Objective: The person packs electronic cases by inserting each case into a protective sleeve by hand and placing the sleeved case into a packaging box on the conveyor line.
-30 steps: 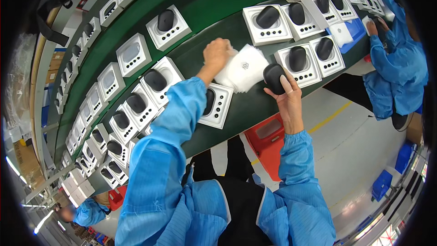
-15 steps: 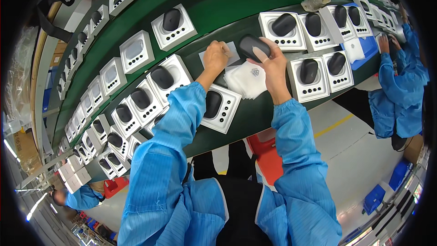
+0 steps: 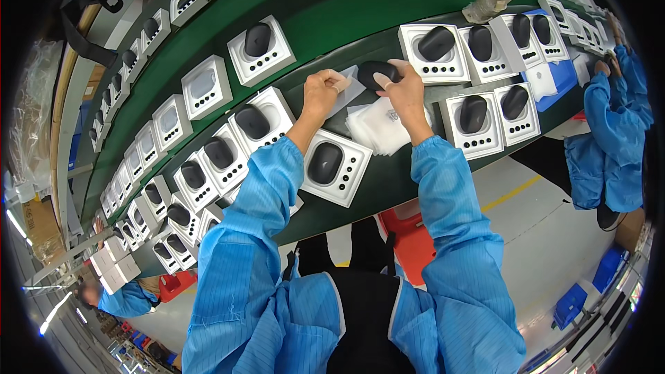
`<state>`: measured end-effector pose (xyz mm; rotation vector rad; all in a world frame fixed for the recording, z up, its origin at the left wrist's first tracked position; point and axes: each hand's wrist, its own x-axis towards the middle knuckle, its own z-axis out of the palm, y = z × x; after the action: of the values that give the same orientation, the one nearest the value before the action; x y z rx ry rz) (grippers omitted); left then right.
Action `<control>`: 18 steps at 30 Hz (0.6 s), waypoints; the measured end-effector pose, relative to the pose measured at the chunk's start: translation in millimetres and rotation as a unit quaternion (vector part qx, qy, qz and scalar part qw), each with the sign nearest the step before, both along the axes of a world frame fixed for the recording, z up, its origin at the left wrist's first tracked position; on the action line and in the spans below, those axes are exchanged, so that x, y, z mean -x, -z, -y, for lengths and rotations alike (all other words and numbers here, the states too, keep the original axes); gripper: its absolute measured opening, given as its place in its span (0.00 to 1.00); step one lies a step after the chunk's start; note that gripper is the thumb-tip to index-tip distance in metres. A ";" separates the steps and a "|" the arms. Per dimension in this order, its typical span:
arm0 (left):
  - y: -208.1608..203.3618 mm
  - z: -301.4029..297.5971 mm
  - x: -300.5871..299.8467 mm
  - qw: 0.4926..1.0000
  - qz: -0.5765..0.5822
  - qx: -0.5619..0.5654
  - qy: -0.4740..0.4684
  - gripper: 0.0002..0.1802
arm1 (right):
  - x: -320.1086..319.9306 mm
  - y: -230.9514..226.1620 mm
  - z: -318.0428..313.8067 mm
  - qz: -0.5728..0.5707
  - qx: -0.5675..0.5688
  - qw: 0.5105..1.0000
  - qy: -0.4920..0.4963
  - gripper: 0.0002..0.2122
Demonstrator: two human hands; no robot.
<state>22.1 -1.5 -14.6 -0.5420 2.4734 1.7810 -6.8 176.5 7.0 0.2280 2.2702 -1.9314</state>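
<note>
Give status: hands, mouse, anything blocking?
Left hand pinching a thin clear sheet. Right hand gripping the black mouse above the white bag stack. Nothing blocking; white trays close by.

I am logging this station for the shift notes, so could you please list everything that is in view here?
Black computer mouse: one, black, held between both hands over the belt.
Translucent white plastic bags: a small stack, white, on the belt under the right hand.
White square packaging trays with mice: many, white with black mice, in rows along the belt; one lies just below the hands.
Green conveyor belt: one, dark green, curving across the picture.
Red plastic stool: one, red, on the floor under the belt.
Co-worker in blue coat: one, at right edge; another sits at lower left.
Left hand: on the bag at the mouse.
Right hand: gripping the mouse.
</note>
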 end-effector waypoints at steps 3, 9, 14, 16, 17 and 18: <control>-1.0 -0.3 -2.7 1.000 -0.010 0.018 0.009 0.04 | 1.3 2.4 -2.5 0.032 0.023 0.999 -0.031 0.20; -1.9 0.6 -4.6 0.998 -0.011 -0.033 0.048 0.08 | 5.8 2.4 -8.0 0.085 0.090 0.989 -0.079 0.20; -18.4 3.4 -1.0 0.993 -0.045 0.086 0.065 0.12 | 5.9 -3.4 -9.9 0.111 0.119 0.981 -0.101 0.19; -35.0 11.0 4.2 0.884 -0.261 0.377 0.090 0.16 | 3.0 -17.2 -10.1 0.059 0.152 0.982 -0.094 0.19; -44.2 16.6 5.5 0.884 -0.261 0.379 0.085 0.16 | 3.3 -24.1 -9.7 0.056 0.152 0.982 -0.099 0.19; -61.2 22.3 6.4 0.944 -0.125 0.272 0.139 0.18 | 3.7 -33.8 -8.8 0.021 0.148 0.983 -0.104 0.18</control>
<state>15.6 -23.8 46.6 0.0375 3.0344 1.1148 -10.4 185.3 40.7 -0.0041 1.8629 -2.0938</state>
